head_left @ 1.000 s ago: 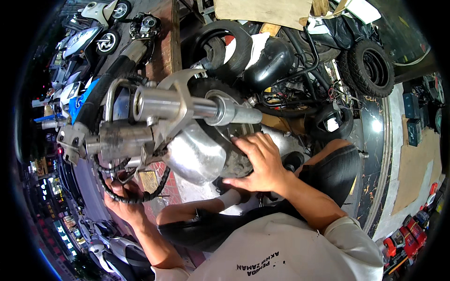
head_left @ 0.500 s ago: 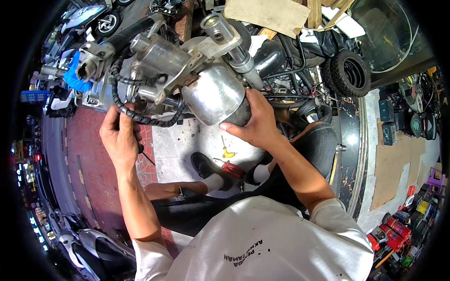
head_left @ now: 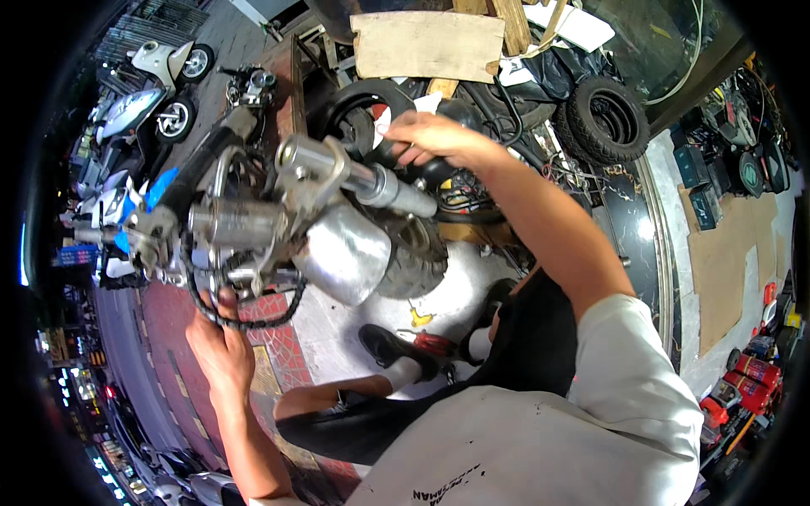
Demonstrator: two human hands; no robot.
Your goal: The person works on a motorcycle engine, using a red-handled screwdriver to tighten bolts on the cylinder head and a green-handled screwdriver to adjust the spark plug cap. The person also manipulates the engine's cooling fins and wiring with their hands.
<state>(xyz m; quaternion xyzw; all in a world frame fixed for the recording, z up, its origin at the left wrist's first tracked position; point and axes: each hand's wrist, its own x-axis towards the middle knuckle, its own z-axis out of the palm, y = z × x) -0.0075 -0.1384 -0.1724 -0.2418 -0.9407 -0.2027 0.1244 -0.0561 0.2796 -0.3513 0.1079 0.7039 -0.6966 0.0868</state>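
Observation:
A motorcycle front end stands before me, with a polished metal fender (head_left: 344, 253) over a knobby tyre (head_left: 418, 260). Above the fender, a fork tube (head_left: 367, 179) passes through a metal clamp. My left hand (head_left: 221, 346) is closed at the underside of the steering parts, beside a loop of black wrapped cable (head_left: 253, 324); what its fingers grip is hidden. Past the fork tube, my right hand (head_left: 434, 139) is raised with fingers apart and loosely bent, and I see nothing in it.
On the floor between my feet lie a yellow-handled tool (head_left: 419, 317) and a red-handled tool (head_left: 432, 343). Stacked tyres (head_left: 609, 122), a wooden board (head_left: 428, 46) and tangled parts fill the far side. Parked scooters (head_left: 139, 110) stand far left; red containers (head_left: 751, 379) are at right.
My right hand has left the fender and tyre and moved up and away beyond the fork tube. My left hand stays by the cable loop. The view has shifted, so the front end sits lower.

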